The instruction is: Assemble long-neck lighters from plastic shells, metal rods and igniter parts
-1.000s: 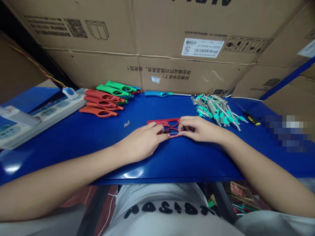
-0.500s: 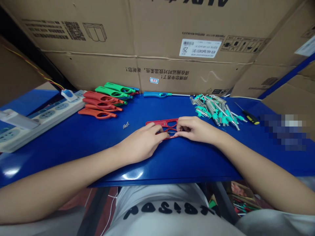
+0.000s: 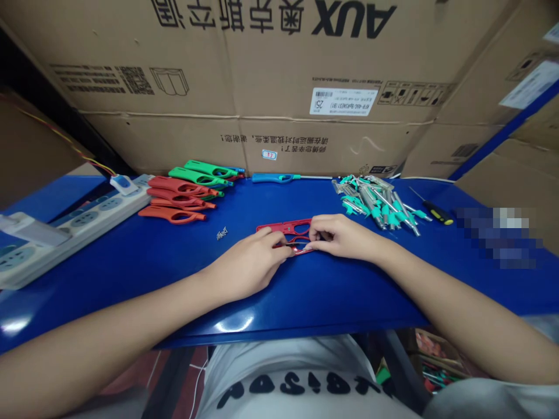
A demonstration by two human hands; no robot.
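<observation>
Two red lighter casing halves lie on the blue table in front of me. The far half [image 3: 286, 225] is flat on the table, just beyond my fingers. My left hand [image 3: 248, 265] is closed on the left part of the near casing half [image 3: 300, 251], thumb and fingers bent over it. At its right end my right hand [image 3: 345, 237] pinches the same half with thumb and forefinger. A thin strip shows between my fingertips, but I cannot make out what it is. My fingers hide much of the near half.
Small screws [image 3: 222, 233] lie to the left. Orange-red casings [image 3: 177, 215] and green casings [image 3: 201, 174] are stacked behind. A blue lighter [image 3: 275, 178], metal tubes with teal parts [image 3: 379, 201] and a screwdriver [image 3: 437, 213] sit further back. A power strip [image 3: 82, 220] runs along the left.
The camera view has tilted up slightly, so everything sits lower. Both hands stay on the near casing half, with only small finger movements.
</observation>
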